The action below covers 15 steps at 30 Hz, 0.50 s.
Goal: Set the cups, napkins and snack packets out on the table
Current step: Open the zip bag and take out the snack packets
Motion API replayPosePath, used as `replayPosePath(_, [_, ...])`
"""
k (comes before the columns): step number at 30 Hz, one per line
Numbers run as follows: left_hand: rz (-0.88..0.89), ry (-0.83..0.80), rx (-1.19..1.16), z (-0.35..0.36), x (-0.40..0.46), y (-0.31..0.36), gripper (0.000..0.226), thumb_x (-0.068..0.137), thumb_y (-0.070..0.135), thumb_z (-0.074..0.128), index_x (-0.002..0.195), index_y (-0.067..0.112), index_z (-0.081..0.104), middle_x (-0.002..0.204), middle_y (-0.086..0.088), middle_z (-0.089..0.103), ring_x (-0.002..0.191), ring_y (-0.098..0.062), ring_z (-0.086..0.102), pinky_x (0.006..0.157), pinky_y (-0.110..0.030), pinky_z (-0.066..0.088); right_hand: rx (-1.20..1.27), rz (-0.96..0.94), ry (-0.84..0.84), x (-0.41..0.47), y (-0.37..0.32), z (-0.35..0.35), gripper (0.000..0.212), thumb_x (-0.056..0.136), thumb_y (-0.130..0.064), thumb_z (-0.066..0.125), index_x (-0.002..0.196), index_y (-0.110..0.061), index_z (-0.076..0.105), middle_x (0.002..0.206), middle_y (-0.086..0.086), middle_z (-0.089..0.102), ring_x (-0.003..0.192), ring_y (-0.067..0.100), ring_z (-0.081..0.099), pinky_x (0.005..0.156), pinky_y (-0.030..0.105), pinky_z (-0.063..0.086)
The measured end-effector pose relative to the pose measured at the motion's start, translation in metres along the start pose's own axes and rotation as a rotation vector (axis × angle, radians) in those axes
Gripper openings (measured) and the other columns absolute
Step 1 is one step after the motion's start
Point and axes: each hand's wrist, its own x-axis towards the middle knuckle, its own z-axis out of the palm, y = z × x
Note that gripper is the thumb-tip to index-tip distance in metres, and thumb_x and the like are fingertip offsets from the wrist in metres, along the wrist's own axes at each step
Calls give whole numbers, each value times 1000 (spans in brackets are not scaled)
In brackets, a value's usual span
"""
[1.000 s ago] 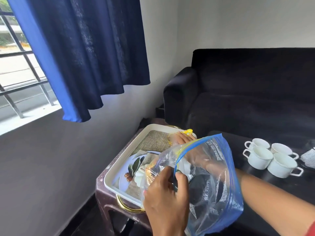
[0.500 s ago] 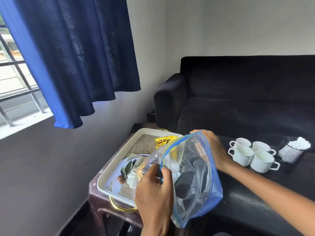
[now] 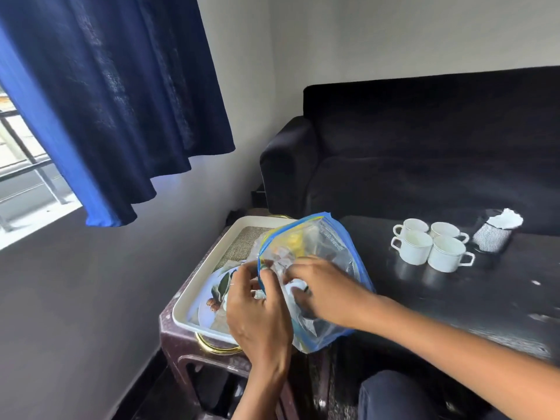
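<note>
Both hands, left (image 3: pixel 257 316) and right (image 3: pixel 325 294), clamped on clear blue-edged zip bag (image 3: pixel 328 250) over white rectangular tray (image 3: pixel 198 294): slack film, likely spilling yellow snack packets (image 3: pixel 295 242).

Both forearms bare, no sleeves in view; thin ring (image 3: pixel 231 284) on a left hand (image 3: pixel 257 313) finger; dark blue trouser knee (image 3: pixel 394 395) at near right.

Black sofa (image 3: pixel 424 153), blue curtain (image 3: pixel 106 101), daylit window (image 3: pixel 21 165).

Clear crinkly plastic bag (image 3: pixel 330 247), glossy white cups (image 3: pixel 430 245), glossy dark table (image 3: pixel 454 298)
</note>
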Motion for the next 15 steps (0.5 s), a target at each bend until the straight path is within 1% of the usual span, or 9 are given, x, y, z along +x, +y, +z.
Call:
replayPosePath(1, [6, -5, -2, 0, 0, 0, 21, 81, 37, 45, 82, 29, 64, 76, 10, 67, 74, -9, 62, 62, -26, 43, -37, 23, -119, 6, 2, 5, 32, 84, -9, 54, 116, -12, 58, 115, 5, 56, 115, 18, 45, 93, 17, 32])
replayPosePath(2, [11, -9, -3, 0, 0, 0, 21, 81, 37, 45, 82, 28, 64, 77, 11, 67, 74, -8, 62, 61, -25, 43, -100, 59, -258, 12, 3, 8, 40, 83, -8, 53, 123, -13, 50, 121, 8, 50, 119, 23, 41, 99, 26, 35])
replayPosePath(3, [14, -12, -4, 0, 0, 0, 21, 81, 37, 45, 83, 28, 64, 76, 11, 67, 74, -8, 62, 61, -25, 43, -178, 96, -396, 18, 4, 11, 46, 81, -7, 52, 127, -12, 44, 124, 11, 44, 122, 28, 38, 101, 36, 37])
replayPosePath(4, [16, -14, -6, 0, 0, 0, 21, 81, 36, 46, 83, 28, 64, 76, 11, 67, 74, -7, 62, 61, -25, 43, -250, 129, -511, 22, 5, 15, 50, 81, -6, 52, 128, -11, 39, 128, 12, 40, 124, 32, 35, 102, 42, 38])
replayPosePath(6, [21, -17, -9, 0, -1, 0, 20, 81, 37, 46, 83, 28, 65, 76, 11, 67, 74, -8, 62, 62, -27, 44, -333, 174, -651, 29, 8, 22, 54, 80, -5, 54, 130, -10, 34, 133, 13, 34, 127, 35, 31, 105, 47, 35])
replayPosePath(8, [29, -24, -12, 0, -1, 0, 20, 82, 36, 47, 83, 28, 65, 77, 11, 67, 74, -10, 62, 63, -29, 46, -349, 187, -710, 34, 12, 28, 61, 79, -5, 58, 134, -11, 32, 137, 13, 32, 130, 35, 30, 107, 48, 35])
replayPosePath(11, [19, -29, -15, 2, -2, 0, 14, 86, 29, 52, 83, 28, 65, 77, 10, 68, 72, -12, 61, 63, -29, 45, -283, 153, -730, 39, 17, 32, 68, 76, -7, 66, 136, -11, 34, 135, 17, 40, 125, 34, 40, 102, 43, 41])
replayPosePath(13, [5, -24, -4, 2, -1, -1, 13, 88, 22, 56, 81, 27, 64, 75, 9, 67, 72, -12, 60, 63, -28, 43, -182, 109, -718, 42, 19, 33, 60, 76, -7, 69, 131, -9, 44, 130, 19, 49, 120, 33, 48, 99, 40, 43])
replayPosePath(15, [-12, -23, -2, 3, -1, -2, 14, 89, 20, 57, 79, 27, 63, 72, 7, 65, 72, -12, 60, 62, -27, 41, -102, 113, -695, 42, 22, 32, 53, 79, -9, 69, 127, -7, 48, 128, 16, 54, 117, 31, 51, 98, 38, 42])
